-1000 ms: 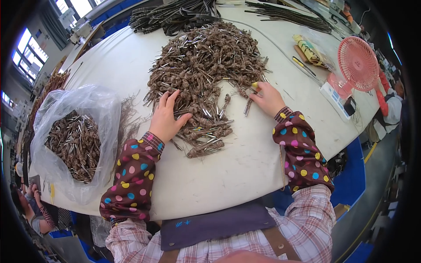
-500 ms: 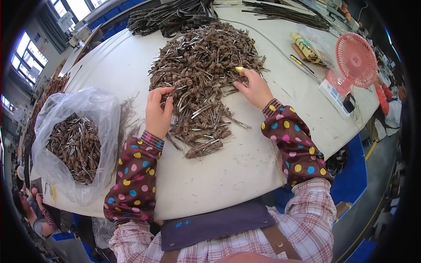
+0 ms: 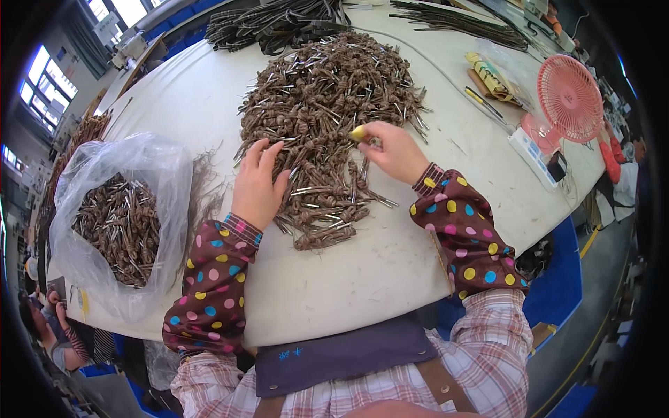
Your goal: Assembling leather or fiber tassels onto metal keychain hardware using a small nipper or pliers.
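A big heap of brown knotted cords with shiny metal tips (image 3: 327, 90) lies on the white table, trailing toward me in a narrower tongue. My left hand (image 3: 259, 184) rests at the heap's left edge, its fingers apart and nothing seen in them. Over the heap's right side is my right hand (image 3: 394, 150), fingers curled in, a yellow cover on one fingertip. Whatever lies between those fingers is too small and hidden to name. To the left stands an open clear plastic bag (image 3: 171, 167), filled with the same sort of knotted cords (image 3: 118, 230).
Dark strips (image 3: 275, 24) and a thinner bundle of strips (image 3: 463, 21) lie at the far edge. On the right are a pink fan (image 3: 570, 96), a white power strip (image 3: 533, 157), a yellow package (image 3: 491, 76) and a pen-like tool (image 3: 483, 101). A blue bin (image 3: 557, 279) stands below.
My right hand has moved left and toward me, and its fingers have curled in. My left hand has shifted slightly toward me, its fingers spreading a little.
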`<state>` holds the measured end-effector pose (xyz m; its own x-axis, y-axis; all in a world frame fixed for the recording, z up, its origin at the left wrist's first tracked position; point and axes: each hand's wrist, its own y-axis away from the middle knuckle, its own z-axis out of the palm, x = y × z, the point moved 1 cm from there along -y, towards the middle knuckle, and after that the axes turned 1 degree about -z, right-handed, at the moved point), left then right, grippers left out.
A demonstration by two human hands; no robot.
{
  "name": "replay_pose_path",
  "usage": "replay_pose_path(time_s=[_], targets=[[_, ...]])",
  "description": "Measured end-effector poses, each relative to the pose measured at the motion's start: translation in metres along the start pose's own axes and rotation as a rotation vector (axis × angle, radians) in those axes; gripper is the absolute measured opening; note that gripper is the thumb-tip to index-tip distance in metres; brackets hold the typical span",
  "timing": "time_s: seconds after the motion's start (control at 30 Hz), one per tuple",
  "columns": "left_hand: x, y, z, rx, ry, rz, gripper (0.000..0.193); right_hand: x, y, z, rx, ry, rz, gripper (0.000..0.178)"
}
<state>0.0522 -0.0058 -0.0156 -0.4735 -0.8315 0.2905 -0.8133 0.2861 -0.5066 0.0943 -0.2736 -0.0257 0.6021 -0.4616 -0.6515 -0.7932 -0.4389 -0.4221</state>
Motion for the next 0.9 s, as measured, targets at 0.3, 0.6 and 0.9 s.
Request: replay_pose_path(time_s=[0.3, 0.6, 0.9], targets=[[0.019, 0.028, 0.001, -0.391, 0.276, 0.014, 0.067, -0.001, 0.007, 0.031, -0.128, 0.047, 0.077, 0.028], [0.038, 0.032, -0.012, -0.34, 0.179, 0.088, 0.069, 0.038, 0.032, -0.031, 0.118, 0.439, 0.242, 0.031], [0.03, 0.032, 0.005, -0.304, 0.11, 0.246, 0.041, 0.007, 0.031, 0.007, -0.024, 0.255, 0.138, 0.015]])
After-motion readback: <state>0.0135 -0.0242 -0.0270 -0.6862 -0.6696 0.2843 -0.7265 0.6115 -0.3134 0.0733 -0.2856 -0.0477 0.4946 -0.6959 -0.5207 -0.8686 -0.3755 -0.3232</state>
